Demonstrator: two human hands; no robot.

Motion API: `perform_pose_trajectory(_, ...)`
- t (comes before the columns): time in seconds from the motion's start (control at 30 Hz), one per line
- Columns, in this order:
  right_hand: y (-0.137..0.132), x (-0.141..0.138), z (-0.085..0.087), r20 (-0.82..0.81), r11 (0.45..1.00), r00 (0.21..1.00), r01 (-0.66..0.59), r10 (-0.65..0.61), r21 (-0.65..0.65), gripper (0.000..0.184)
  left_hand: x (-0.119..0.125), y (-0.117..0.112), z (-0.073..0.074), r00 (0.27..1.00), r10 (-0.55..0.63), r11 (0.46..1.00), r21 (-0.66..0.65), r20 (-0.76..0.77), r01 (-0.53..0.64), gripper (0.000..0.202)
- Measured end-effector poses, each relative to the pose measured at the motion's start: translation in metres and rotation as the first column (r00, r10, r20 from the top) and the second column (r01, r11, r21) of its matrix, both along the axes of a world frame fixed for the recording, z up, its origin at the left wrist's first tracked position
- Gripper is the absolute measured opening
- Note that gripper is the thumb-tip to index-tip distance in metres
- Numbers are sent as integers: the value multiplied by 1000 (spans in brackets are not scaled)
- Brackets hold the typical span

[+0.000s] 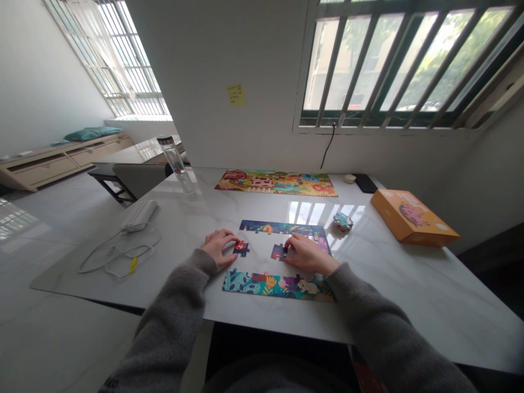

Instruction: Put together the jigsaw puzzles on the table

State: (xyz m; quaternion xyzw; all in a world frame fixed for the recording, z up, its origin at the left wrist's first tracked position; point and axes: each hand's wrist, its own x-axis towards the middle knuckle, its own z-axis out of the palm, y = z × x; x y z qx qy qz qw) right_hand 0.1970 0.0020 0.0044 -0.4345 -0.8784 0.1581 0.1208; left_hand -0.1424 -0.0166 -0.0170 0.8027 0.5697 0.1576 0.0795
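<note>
two bare hands low over a half-built jigsaw on a white marble bench (pixel 388 295), grey knit sleeves (pixel 370 311) reaching in from the near edge. left hand (pixel 219 246) curled, fingertips (pixel 234 238) set down on a small red-and-navy puzzle piece (pixel 241 248); right hand (pixel 309 254) arched, fingers (pixel 292 243) resting on a navy puzzle piece (pixel 279 252). hands well apart, one piece under each, the two pieces facing each other across a bare stretch of bench; no telling from this view whether either piece was pinched or only pressed flat. both pieces lying between two assembled runs of puzzle, a navy strip (pixel 282 227) on the far side and a teal leafy strip (pixel 274 286) on the near side, roughly parallel and apparently spaced to leave room for loose pieces. a small heap of loose pieces (pixel 343 221) just beyond the right hand, probably placed there for easy reach. a finished, brightly coloured puzzle (pixel 276 183) pushed back near the wall, seemingly out of the way of the hands, with a black phone (pixel 365 183) beside it. an orange puzzle box (pixel 413 218) angled off to the right, a glass water bottle (pixel 174 164) near the far left corner, and a white charger (pixel 139 215) with looped white cable (pixel 117 256) to the left, all apparently set aside from the work under the hands.
</note>
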Motion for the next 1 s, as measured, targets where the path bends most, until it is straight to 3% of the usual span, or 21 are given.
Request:
perform_pose_trajectory(0.13, -2, -3, -1, -73, 1000, 997, 7, -8, -23, 29, 1, 0, 0, 1000, -5, 1000, -1, -12, 5, 40)
perform_pose_trajectory(0.23, -2, -7, -2, -196, 990, 980, 10, -37, -140, 20, 1, 0, -1, 1000, 2, 1000, 4, -15, -2, 43)
perform_pose_trajectory(0.37, -2, -18, -4, -358, 950, 931, -46, -71, -309, 4, 1, 1, -2, 1000, 7, 1000, 4, -8, -7, 45)
perform_pose_trajectory(0.53, 2, -32, -3, -470, 917, 874, -80, -123, -390, 4, 1, 1, -4, 1000, 7, 1000, 16, -8, -7, 40)
perform_pose_trajectory(0.7, 13, -45, -4, -556, 872, 790, -58, -257, -486, 5, 0, 2, -5, 1000, 0, 1000, 24, -6, 0, 39)
perform_pose_trajectory(0.83, 23, -68, -9, -582, 879, 770, -58, -262, -473, 6, -1, 2, -5, 1000, -5, 1000, 23, 2, 5, 39)
perform_pose_trajectory(1.0, 33, -101, -7, -508, 955, 832, 85, -224, -283, 6, -1, 3, -5, 1000, -18, 999, 29, 21, 17, 40)
